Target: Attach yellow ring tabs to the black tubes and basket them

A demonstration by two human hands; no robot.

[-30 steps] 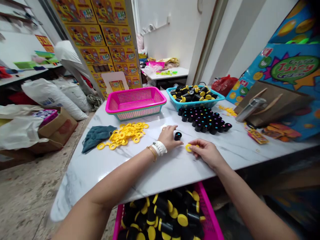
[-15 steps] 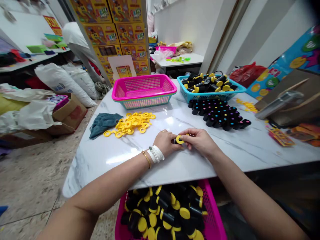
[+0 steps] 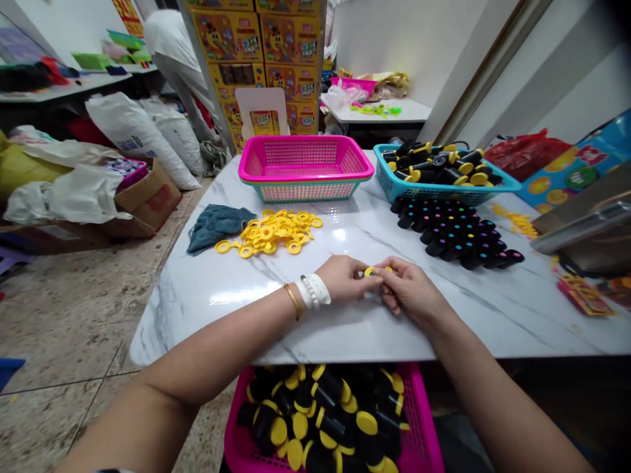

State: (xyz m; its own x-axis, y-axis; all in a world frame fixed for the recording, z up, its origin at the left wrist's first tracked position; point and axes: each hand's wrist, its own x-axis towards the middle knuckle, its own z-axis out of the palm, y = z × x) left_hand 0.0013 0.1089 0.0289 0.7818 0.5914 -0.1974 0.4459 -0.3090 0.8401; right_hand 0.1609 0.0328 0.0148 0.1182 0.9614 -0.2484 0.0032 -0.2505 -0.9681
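Above the front part of the white table, my two hands meet fingertip to fingertip. A yellow ring piece shows between them, mostly covered by fingers. My right hand is closed on it, thumb and forefinger pinching it, and another bit of yellow peeks out behind the fingers. My left hand is closed around a small dark object, apparently a black cylinder, largely hidden under the ring. Farther left lies a pile of yellow ring pieces beside a dark teal cloth. Black cylinders with coloured dots stand in rows at right.
A pink basket nested in another stands at the back. Beside it, a blue basket holds black cylinders with yellow ends. Below the table edge, a pink basket is full of similar ones. A bent-over person is at back left.
The view has swung left, so the table's things sit farther right. My hands have come closer together, and my right thumb and fingers now cover more of the yellow ring piece.
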